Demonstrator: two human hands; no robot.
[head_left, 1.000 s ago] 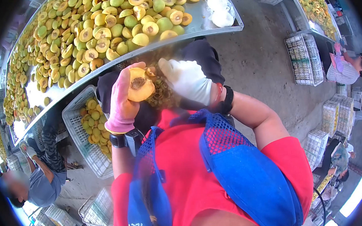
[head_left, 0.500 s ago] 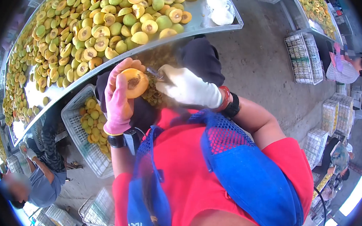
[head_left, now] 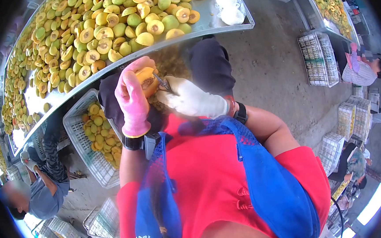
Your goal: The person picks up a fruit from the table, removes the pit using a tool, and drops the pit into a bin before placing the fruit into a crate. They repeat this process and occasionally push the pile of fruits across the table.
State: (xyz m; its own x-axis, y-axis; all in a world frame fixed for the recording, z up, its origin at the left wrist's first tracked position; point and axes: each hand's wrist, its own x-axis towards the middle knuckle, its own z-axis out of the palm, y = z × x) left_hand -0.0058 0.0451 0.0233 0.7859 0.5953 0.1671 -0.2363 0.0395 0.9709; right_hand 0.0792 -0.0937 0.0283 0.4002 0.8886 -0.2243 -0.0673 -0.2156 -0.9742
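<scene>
A halved yellow fruit [head_left: 146,80], like a peach or apricot, is held in my left hand [head_left: 132,98], which wears a pink-and-white glove. Its cut face with a brown hollow is turned toward my right hand [head_left: 193,97]. That hand, in a white glove, is closed around a small metal tool [head_left: 163,83]; the tool's tip is at the edge of the cut face. The tool's exact kind is hard to make out. Beneath both hands, between my knees, lies a blurred heap of fruit scraps [head_left: 173,65].
A metal table [head_left: 219,29] heaped with halved fruit [head_left: 105,32] stands ahead, a white plastic bag [head_left: 230,8] at its corner. Left of my legs is a white crate [head_left: 84,150] of fruit halves. Another crate [head_left: 319,59] stands right. A person [head_left: 49,190] sits at left; others are at right.
My left hand has tilted the fruit half so its cut face turns toward the right. My right hand has moved left and slightly down, bringing the metal tool onto the fruit.
</scene>
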